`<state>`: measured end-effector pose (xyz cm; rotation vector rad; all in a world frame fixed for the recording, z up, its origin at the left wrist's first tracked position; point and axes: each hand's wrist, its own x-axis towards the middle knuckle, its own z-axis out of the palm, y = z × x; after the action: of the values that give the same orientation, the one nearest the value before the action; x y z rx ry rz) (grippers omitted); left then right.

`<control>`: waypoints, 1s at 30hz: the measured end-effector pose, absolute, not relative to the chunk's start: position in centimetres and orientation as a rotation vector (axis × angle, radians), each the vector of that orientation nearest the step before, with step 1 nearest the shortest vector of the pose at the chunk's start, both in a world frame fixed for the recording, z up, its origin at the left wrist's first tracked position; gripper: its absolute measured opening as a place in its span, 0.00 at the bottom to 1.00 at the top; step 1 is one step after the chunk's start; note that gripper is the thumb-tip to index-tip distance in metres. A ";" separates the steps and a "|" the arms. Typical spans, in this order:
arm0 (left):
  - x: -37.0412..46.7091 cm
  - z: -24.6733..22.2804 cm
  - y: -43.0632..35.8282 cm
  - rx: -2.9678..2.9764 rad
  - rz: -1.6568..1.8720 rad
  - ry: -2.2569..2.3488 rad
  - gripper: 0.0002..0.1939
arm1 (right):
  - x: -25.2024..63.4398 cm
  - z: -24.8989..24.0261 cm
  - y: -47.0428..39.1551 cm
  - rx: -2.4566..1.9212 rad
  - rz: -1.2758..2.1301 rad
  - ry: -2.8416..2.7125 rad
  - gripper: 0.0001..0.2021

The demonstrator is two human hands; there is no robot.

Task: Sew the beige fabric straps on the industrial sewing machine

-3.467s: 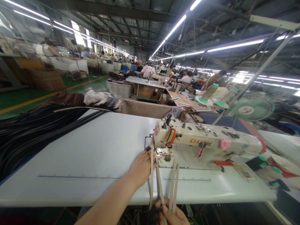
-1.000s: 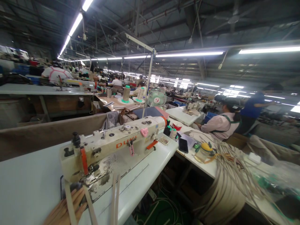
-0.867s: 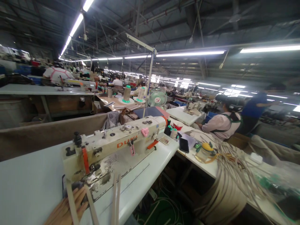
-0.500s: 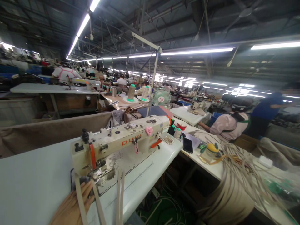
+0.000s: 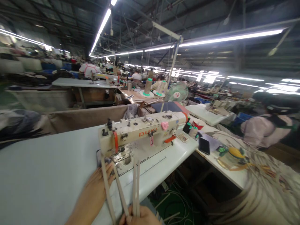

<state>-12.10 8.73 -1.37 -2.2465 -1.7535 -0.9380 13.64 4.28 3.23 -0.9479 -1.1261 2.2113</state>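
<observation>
In front of me a cream sewing machine stands on a pale work table. My left hand lies flat on the tabletop beside the needle end, fingers stretched toward the presser foot. One beige strap runs down across the back of its fingers, and a second beige strap passes just right of them. My right hand, at the bottom edge of the view, has its fingers closed around beige straps, including an upright pair. The far ends of the straps near the needle are partly hidden.
A phone, a yellow-lidded jar and a large bundle of beige straps lie on the side table to the right. Thread cones and a green fan stand behind. A co-worker sits at right.
The view has turned left, so the machine now sits further right. My right hand has come into view at the bottom, holding straps. My left hand stays by the needle.
</observation>
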 end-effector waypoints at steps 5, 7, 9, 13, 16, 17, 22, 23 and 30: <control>-10.4 2.5 8.2 -2.199 -0.886 -1.906 0.21 | 13.5 3.6 3.6 -1.003 2.321 -1.007 0.32; -10.1 3.2 8.1 -2.191 -0.853 -1.943 0.21 | 13.5 4.2 3.6 -1.077 2.323 -1.025 0.32; -10.0 3.5 8.0 -2.200 -0.825 -1.963 0.21 | 13.6 4.9 3.7 -1.122 2.307 -1.051 0.31; -9.8 4.0 7.9 -2.191 -0.779 -2.017 0.21 | 13.6 5.5 3.8 -1.132 2.308 -1.069 0.30; -9.8 4.2 7.8 -2.207 -0.787 -2.021 0.22 | 13.7 5.5 3.8 -1.135 2.299 -1.080 0.29; -9.8 4.3 7.8 -2.214 -0.799 -2.015 0.22 | 13.7 5.5 3.7 -1.137 2.297 -1.078 0.30; -9.9 3.9 7.6 -2.214 -0.833 -2.001 0.21 | 13.5 4.5 3.6 -1.098 2.299 -1.041 0.30; -9.9 3.8 7.6 -2.207 -0.843 -1.996 0.21 | 13.4 4.0 3.5 -1.089 2.310 -1.015 0.31; -9.8 3.7 7.7 -2.200 -0.851 -1.982 0.21 | 13.3 1.0 3.8 -1.104 2.270 -1.031 0.34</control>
<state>-9.82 7.71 3.70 -2.2004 -1.9820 -0.8507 13.33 3.81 0.99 -1.1038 -1.0307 2.2698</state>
